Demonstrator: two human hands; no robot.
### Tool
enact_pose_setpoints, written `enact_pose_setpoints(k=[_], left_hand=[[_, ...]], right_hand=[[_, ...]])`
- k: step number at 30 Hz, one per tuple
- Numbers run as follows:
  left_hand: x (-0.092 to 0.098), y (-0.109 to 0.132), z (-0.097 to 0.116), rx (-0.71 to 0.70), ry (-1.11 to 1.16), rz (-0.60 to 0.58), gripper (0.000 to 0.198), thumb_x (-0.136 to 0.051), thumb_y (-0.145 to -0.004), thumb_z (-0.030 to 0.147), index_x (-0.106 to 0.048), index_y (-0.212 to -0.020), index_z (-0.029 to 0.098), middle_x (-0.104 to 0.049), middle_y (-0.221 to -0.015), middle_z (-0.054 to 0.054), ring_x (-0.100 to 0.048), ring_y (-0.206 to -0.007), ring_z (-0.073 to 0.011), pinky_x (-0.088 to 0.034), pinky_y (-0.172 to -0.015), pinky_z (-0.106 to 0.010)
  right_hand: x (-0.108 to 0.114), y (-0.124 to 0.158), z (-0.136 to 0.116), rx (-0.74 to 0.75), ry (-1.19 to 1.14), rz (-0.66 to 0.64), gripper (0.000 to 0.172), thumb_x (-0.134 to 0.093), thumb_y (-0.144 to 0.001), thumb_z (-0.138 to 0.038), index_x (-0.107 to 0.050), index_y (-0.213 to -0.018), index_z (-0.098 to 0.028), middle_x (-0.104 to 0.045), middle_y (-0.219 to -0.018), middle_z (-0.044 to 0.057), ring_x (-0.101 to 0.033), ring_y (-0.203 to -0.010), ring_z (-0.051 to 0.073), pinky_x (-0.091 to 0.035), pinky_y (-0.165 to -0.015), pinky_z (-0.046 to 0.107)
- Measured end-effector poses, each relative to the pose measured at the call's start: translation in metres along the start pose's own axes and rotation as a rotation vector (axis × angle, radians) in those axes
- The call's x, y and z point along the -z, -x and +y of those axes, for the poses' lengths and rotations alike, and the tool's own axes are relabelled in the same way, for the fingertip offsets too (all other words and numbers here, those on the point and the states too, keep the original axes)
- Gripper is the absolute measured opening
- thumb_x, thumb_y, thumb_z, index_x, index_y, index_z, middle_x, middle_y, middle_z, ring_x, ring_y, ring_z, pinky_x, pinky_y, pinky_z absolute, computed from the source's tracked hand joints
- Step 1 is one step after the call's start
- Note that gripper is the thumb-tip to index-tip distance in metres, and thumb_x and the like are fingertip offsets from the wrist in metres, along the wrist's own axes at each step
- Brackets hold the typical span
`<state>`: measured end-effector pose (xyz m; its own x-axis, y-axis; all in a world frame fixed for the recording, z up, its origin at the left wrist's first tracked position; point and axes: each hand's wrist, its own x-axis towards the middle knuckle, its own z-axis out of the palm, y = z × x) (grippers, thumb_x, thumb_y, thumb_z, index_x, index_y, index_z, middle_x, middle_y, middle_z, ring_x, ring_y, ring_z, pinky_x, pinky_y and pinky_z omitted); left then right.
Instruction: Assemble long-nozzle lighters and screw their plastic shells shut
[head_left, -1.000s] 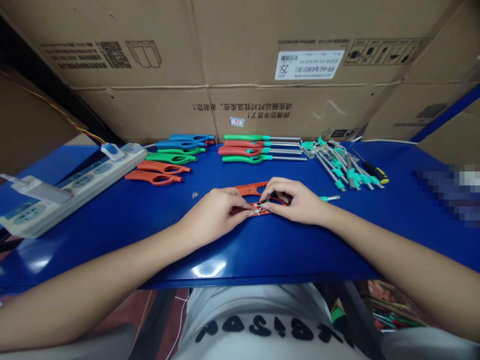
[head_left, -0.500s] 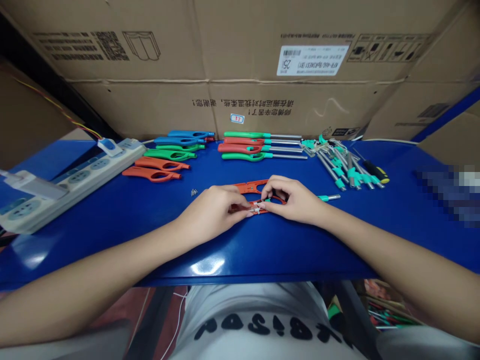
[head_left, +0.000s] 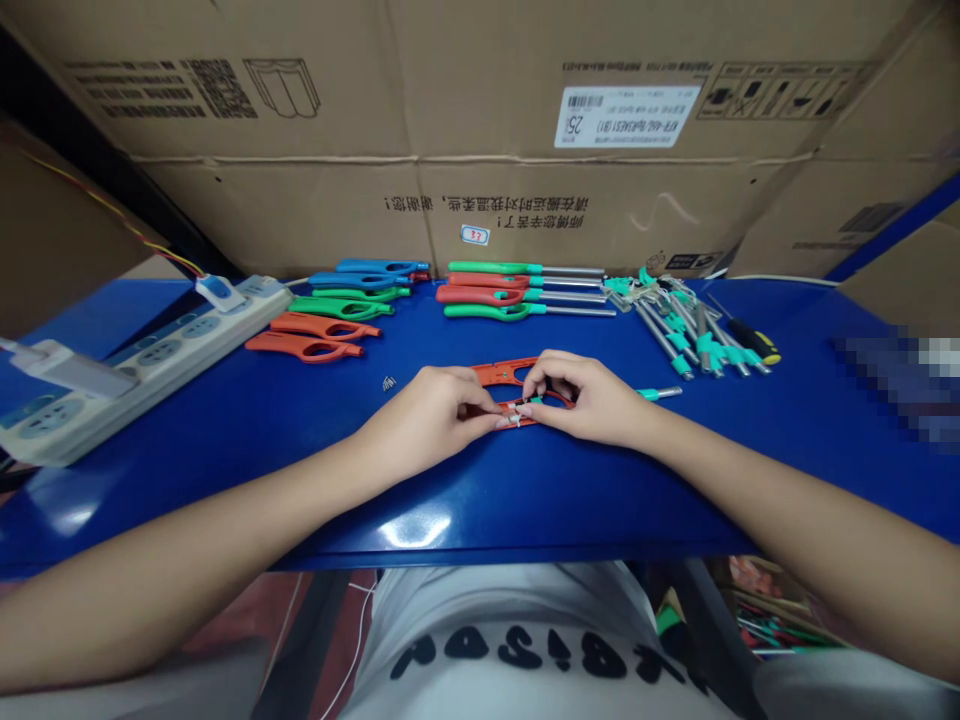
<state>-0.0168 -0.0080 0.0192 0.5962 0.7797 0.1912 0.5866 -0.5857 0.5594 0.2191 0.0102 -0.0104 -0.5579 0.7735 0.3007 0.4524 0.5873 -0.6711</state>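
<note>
My left hand (head_left: 439,412) is closed at the left end of an orange lighter handle half (head_left: 529,421), its thumb and fingertips pinched there. From the other side my right hand (head_left: 589,398) presses fingers and thumb on the same half, close to small white and teal parts (head_left: 517,408) in it. A metal tube with a teal collar (head_left: 661,393) shows to the right of my right hand. Just behind the hands lies a second orange handle half (head_left: 499,373), partly covered by my right fingers. Exactly what the fingertips pinch is hidden.
Blue, green and orange handle shells (head_left: 304,345) lie at left, beside a white power strip (head_left: 157,350). Lighters with metal tubes (head_left: 525,296) line the back. Loose tube assemblies (head_left: 694,335) and a screwdriver (head_left: 754,343) lie right. Small screws (head_left: 388,383) sit near my left hand.
My left fingertips have shifted very slightly on the handle half. Otherwise both hands and the parts stay nearly where they were.
</note>
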Motion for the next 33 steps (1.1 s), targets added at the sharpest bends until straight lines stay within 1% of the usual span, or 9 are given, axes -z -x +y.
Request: enact_pose_setpoints(k=[5, 9, 13, 18, 22, 26, 29, 33], left_hand=[[-0.001, -0.001, -0.001, -0.001, 0.024, -0.002, 0.009, -0.075, -0.087, 0.026, -0.08, -0.087, 0.019, -0.07, -0.074, 0.0, -0.058, -0.064, -0.0106, -0.039, -0.059, -0.022], [-0.001, -0.002, -0.001, 0.022, 0.044, -0.005, 0.008, -0.077, -0.086, 0.023, -0.079, -0.082, 0.017, -0.069, -0.072, 0.0, -0.055, -0.062, -0.0098, -0.039, -0.059, -0.022], [0.0, -0.003, -0.001, 0.03, 0.061, -0.015, 0.007, -0.077, -0.086, 0.023, -0.08, -0.085, 0.017, -0.068, -0.072, 0.0, -0.055, -0.062, -0.0099, -0.04, -0.06, -0.022], [0.0, -0.002, -0.001, 0.018, 0.041, -0.015, 0.007, -0.076, -0.086, 0.023, -0.081, -0.087, 0.018, -0.068, -0.073, -0.001, -0.057, -0.064, -0.0108, -0.04, -0.06, -0.022], [0.0, 0.0, 0.0, -0.001, 0.022, 0.003, 0.007, -0.075, -0.087, 0.021, -0.081, -0.089, 0.018, -0.068, -0.075, -0.001, -0.057, -0.063, -0.0101, -0.041, -0.06, -0.022], [0.001, 0.001, 0.001, 0.002, 0.002, 0.001, 0.008, -0.073, -0.087, 0.02, -0.081, -0.09, 0.019, -0.069, -0.077, -0.001, -0.057, -0.063, -0.01, -0.041, -0.06, -0.022], [0.001, 0.001, 0.001, 0.005, -0.013, 0.002, 0.009, -0.073, -0.088, 0.021, -0.081, -0.089, 0.019, -0.068, -0.074, -0.001, -0.058, -0.063, -0.0111, -0.041, -0.06, -0.023], [0.001, 0.0, 0.001, 0.004, -0.007, 0.001, 0.009, -0.072, -0.088, 0.02, -0.081, -0.088, 0.019, -0.069, -0.074, -0.002, -0.059, -0.065, -0.0121, -0.042, -0.061, -0.023]], right_hand=[[0.001, 0.001, -0.002, 0.003, 0.016, -0.011, 0.013, -0.072, -0.084, -0.029, -0.068, -0.089, -0.017, -0.057, -0.084, 0.001, -0.049, -0.067, 0.01, -0.039, -0.061, 0.023], [0.003, 0.002, -0.005, 0.021, 0.046, -0.057, 0.018, -0.075, -0.082, -0.032, -0.068, -0.092, -0.019, -0.059, -0.088, 0.002, -0.053, -0.075, 0.012, -0.04, -0.066, 0.024], [0.004, 0.002, -0.006, 0.011, 0.079, -0.093, 0.019, -0.076, -0.082, -0.033, -0.067, -0.092, -0.02, -0.059, -0.089, 0.002, -0.055, -0.08, 0.014, -0.041, -0.068, 0.024], [0.002, 0.003, -0.006, 0.008, 0.086, -0.087, 0.019, -0.076, -0.082, -0.032, -0.067, -0.092, -0.02, -0.059, -0.09, 0.002, -0.056, -0.081, 0.014, -0.042, -0.069, 0.024], [0.007, 0.003, -0.007, 0.04, 0.068, -0.099, 0.018, -0.075, -0.083, -0.031, -0.066, -0.093, -0.019, -0.058, -0.089, 0.002, -0.055, -0.08, 0.014, -0.042, -0.069, 0.024], [0.019, 0.005, -0.008, 0.068, 0.073, -0.162, 0.017, -0.071, -0.085, -0.029, -0.063, -0.097, -0.019, -0.058, -0.092, 0.003, -0.054, -0.078, 0.014, -0.042, -0.067, 0.024], [0.027, 0.007, -0.009, 0.038, 0.15, -0.224, 0.014, -0.069, -0.086, -0.027, -0.06, -0.094, -0.02, -0.06, -0.09, 0.003, -0.054, -0.077, 0.014, -0.041, -0.067, 0.025], [0.029, 0.009, -0.011, -0.002, 0.209, -0.253, 0.014, -0.068, -0.087, -0.029, -0.058, -0.09, -0.02, -0.061, -0.086, 0.002, -0.053, -0.072, 0.014, -0.039, -0.064, 0.025]])
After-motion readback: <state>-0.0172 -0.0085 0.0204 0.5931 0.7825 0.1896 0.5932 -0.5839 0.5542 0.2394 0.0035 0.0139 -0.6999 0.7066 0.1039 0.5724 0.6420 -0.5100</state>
